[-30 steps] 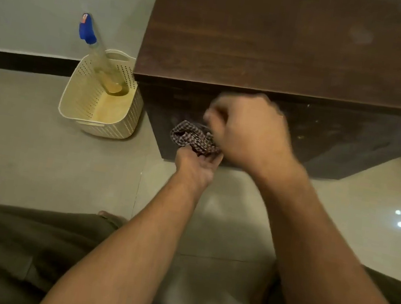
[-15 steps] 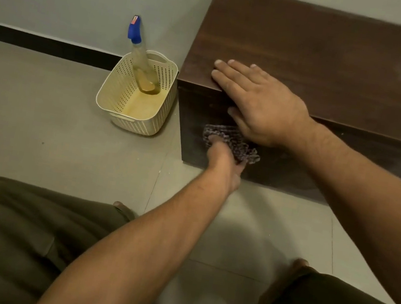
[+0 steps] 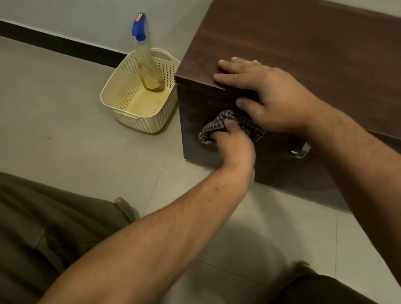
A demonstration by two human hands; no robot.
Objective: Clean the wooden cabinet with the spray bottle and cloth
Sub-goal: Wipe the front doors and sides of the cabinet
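Note:
The dark wooden cabinet (image 3: pixel 338 55) stands against the wall at the upper right. My left hand (image 3: pixel 234 146) grips a bunched checked cloth (image 3: pixel 213 125) and holds it against the cabinet's front face near the left corner. My right hand (image 3: pixel 268 94) rests on the cabinet's top front edge, fingers straight on top and thumb over the front. The spray bottle (image 3: pixel 145 60), clear with yellowish liquid and a blue trigger head, leans inside a cream perforated basket (image 3: pixel 124 98) left of the cabinet.
A metal handle (image 3: pixel 301 150) shows on the cabinet front, right of my hands. Grey floor tiles (image 3: pixel 43 115) stretch to the left and in front. My knees in olive trousers (image 3: pixel 1 226) fill the lower corners. A dark skirting strip (image 3: pixel 42 39) runs along the wall.
My right hand left the cloth and came to rest on the cabinet's top edge. My left hand kept the cloth against the front. The view shifted left, then held.

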